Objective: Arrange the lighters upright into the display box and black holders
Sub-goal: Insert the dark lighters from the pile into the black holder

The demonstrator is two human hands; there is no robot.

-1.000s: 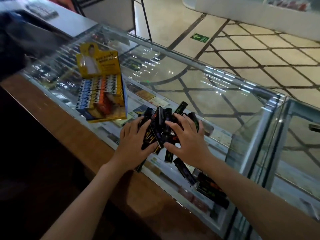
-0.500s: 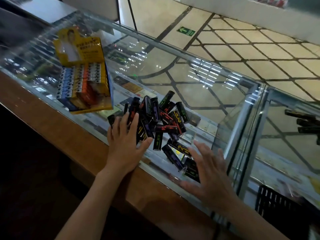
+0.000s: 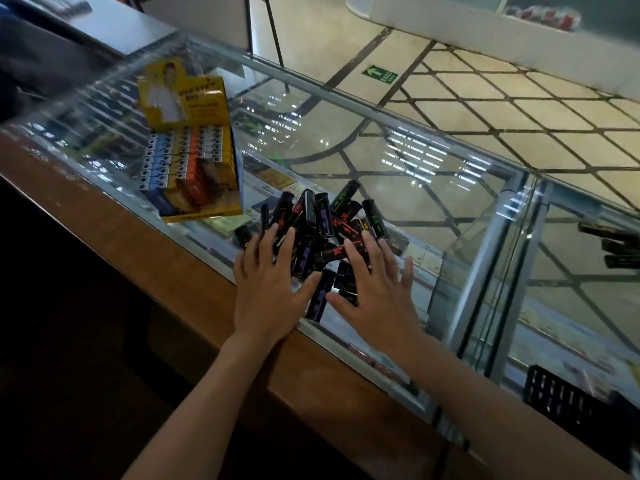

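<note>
Lighters point(image 3: 322, 230) lie in a loose black heap on the glass counter point(image 3: 398, 157), just beyond both hands. They look light, hard and slick, likely to skid on glass or topple when stood up, so I'd pinch one by its long sides near the middle. The left hand point(image 3: 266, 292) and right hand point(image 3: 375, 289) lie flat, fingers point(image 3: 282, 249) spread and straight, resting on the near edge of the heap and gripping nothing. The yellow display box point(image 3: 194, 157) stands at ten o'clock from the pile, already largely filled with upright lighters. A black holder point(image 3: 568, 396) sits low at four o'clock, past a metal frame post point(image 3: 485, 265) that stands in the way.
</note>
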